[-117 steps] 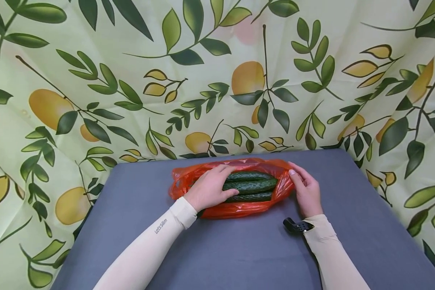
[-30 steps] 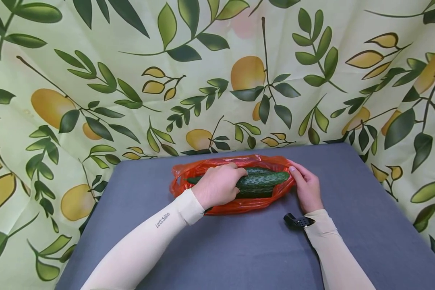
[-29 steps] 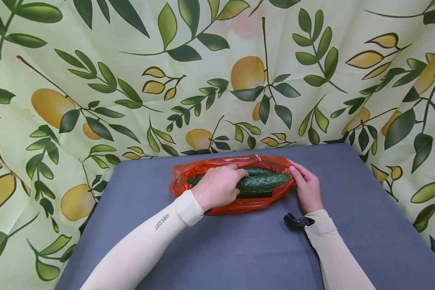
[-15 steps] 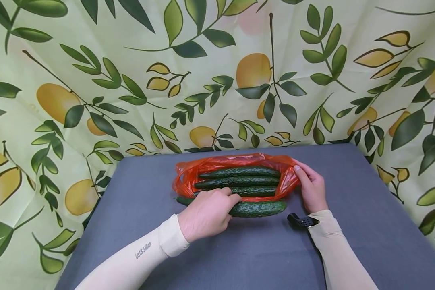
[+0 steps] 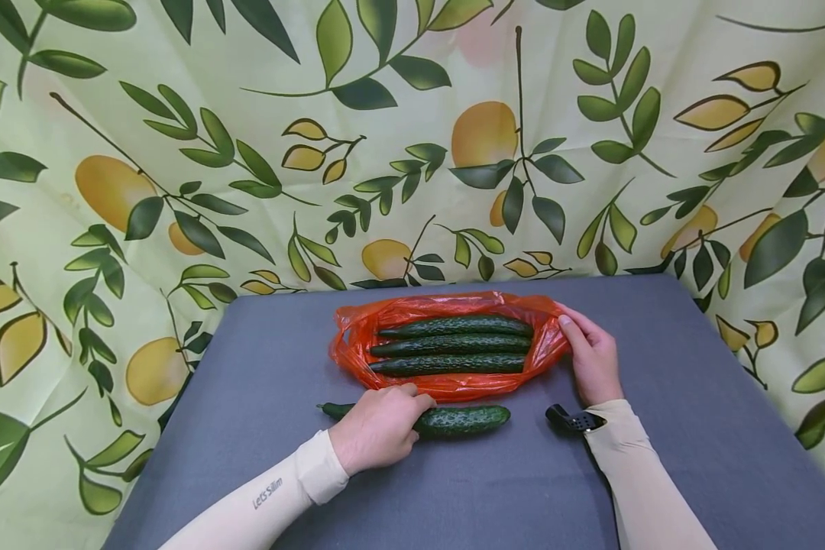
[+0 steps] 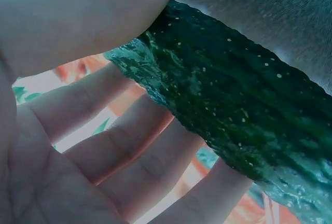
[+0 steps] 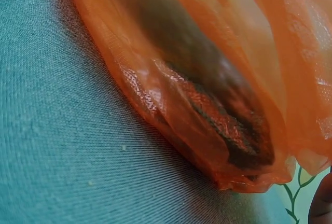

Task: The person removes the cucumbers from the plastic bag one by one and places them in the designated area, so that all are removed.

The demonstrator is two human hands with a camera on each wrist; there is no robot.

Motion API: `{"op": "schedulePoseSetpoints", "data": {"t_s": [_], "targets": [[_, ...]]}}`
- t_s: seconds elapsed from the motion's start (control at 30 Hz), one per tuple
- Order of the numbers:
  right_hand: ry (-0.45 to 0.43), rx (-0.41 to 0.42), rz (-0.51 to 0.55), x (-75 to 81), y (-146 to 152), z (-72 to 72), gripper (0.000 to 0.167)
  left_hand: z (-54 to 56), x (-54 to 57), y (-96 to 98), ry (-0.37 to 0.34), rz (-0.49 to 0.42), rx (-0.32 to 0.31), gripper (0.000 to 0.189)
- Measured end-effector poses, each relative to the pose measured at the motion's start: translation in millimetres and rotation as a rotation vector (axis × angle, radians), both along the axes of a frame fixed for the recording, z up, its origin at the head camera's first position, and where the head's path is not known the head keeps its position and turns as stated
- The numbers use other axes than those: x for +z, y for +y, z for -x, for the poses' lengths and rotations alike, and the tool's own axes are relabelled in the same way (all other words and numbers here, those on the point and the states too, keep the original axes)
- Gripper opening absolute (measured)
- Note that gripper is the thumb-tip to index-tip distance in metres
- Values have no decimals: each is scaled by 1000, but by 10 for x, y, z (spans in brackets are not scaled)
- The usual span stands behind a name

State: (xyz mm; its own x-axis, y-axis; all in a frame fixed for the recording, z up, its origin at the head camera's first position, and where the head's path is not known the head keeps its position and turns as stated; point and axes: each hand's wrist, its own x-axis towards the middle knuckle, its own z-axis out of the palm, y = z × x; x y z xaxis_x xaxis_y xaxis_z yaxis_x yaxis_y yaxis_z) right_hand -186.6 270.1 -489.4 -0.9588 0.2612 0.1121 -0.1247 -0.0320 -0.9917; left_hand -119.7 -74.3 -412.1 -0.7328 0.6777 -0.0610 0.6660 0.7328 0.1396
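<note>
In the head view my left hand (image 5: 378, 429) grips a dark green cucumber (image 5: 462, 420) around its middle, just in front of the bag. The left wrist view shows the thumb on one side of this bumpy cucumber (image 6: 223, 89) and the fingers on the other. A red plastic bag (image 5: 447, 389) lies with its mouth spread, and 3 more cucumbers (image 5: 454, 345) sit side by side in it. My right hand (image 5: 594, 359) pinches the bag's right edge between thumb and fingers. Through the thin film (image 7: 150, 105) in the right wrist view, a cucumber end shows.
A grey cloth covers the table (image 5: 495, 496). Behind it and at both sides hangs a curtain (image 5: 399, 198) printed with leaves and oranges. A black band (image 5: 571, 418) is on the right wrist.
My left hand has taken one cucumber out of the bag and brought it toward me, over the bag's near edge. The right hand stays at the bag's right edge.
</note>
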Motion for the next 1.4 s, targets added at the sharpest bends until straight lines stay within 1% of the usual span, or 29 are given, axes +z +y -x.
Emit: {"op": "schedulePoseSetpoints", "data": {"t_s": [0.1,0.2,0.37,0.53,0.67,0.83,1.03,1.27,1.4], "targets": [[-8,4,-21,-12,0,-1,50,11,-62,1,-13,1,-3,36],[-14,10,-32,-17,-2,-2,50,29,-99,1,-30,7,-2,37],[-15,16,-18,-14,-8,4,51,56,-125,-14,-63,10,3,39],[-18,2,-11,-8,-14,11,50,69,-142,-31,-83,7,3,38],[-17,-20,-37,-9,-19,12,48,72,-146,-38,-82,7,5,38],[-20,-29,-26,-10,-18,12,47,69,-160,-39,-73,7,12,40],[-31,-33,-80,-11,-6,21,48,50,-183,-32,-74,12,29,39],[-30,-35,-73,-12,-14,26,48,36,-214,-31,-72,19,35,39],[-34,-38,-57,-29,-15,21,47,49,-188,-33,-80,2,36,40]]}}
